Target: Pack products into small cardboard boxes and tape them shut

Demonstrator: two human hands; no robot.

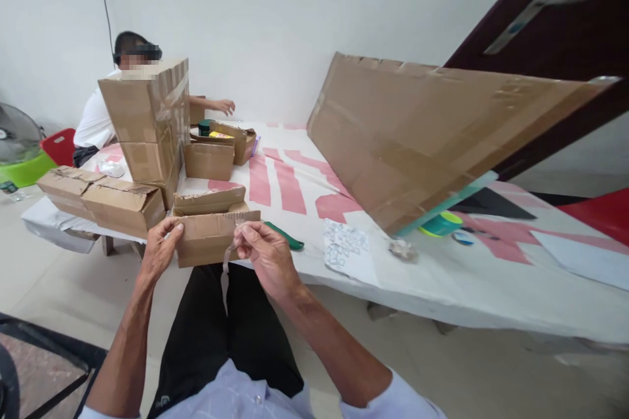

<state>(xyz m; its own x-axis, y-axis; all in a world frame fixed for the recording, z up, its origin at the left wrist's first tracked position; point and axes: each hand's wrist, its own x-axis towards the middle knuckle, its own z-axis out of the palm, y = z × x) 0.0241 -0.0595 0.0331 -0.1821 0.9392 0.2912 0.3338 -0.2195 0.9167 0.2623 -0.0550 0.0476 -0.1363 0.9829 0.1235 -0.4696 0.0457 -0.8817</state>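
Note:
A small open cardboard box (206,236) sits at the table's near edge, its flap raised at the back. My left hand (161,247) grips the box's left end, thumb on the front face. At the box's right side my right hand (265,252) is closed in a pinch on a thin, pale, curled strip (225,268) that looks like tape. The strip dangles in front of the box over my lap. A dark green curved object (285,236) lies just behind my right hand, partly hidden by it.
Left of me are long cardboard boxes (118,200) and a tall taped stack (142,118). Behind it a co-worker's hand (223,107) reaches past open boxes (211,160). At right are a large cardboard panel (417,131), a tape roll (442,224), a patterned sheet (346,245) and crumpled scrap (403,249).

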